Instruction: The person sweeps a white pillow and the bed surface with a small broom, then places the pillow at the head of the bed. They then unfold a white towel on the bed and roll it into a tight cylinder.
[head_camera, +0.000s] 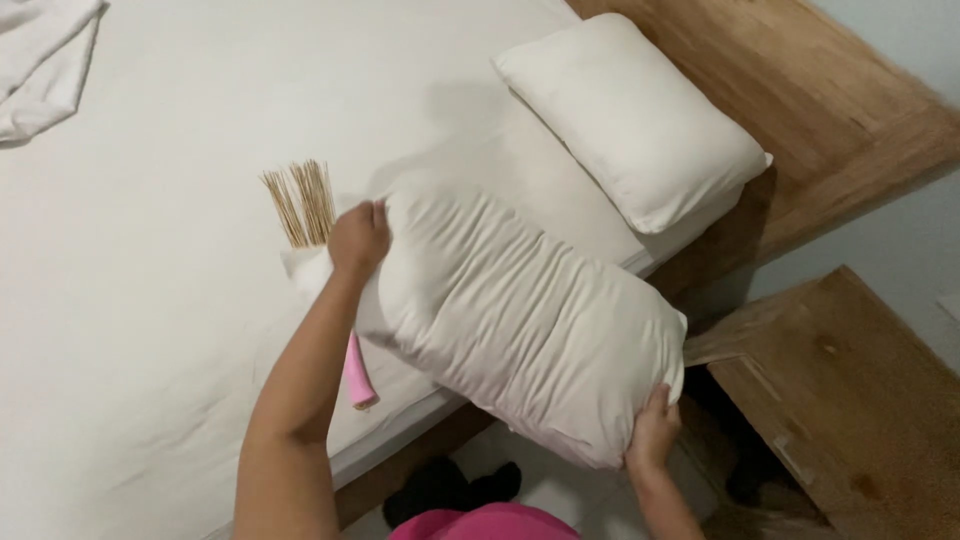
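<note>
I hold a large white pillow (520, 320) lifted over the bed's near edge. My left hand (358, 238) grips its upper left corner, and my right hand (652, 430) grips its lower right corner. Under the left arm lies a stick broom (300, 205) with straw bristles and a pink handle (357, 378) on the white sheet (150, 300). A second white pillow (635, 120) rests flat at the head of the bed, apart from the held one.
A wooden headboard ledge (800, 90) runs along the right of the bed. A wooden bedside surface (850, 400) stands at the lower right. Crumpled white cloth (40, 60) lies at the top left corner. A dark object (450, 490) sits on the tiled floor below.
</note>
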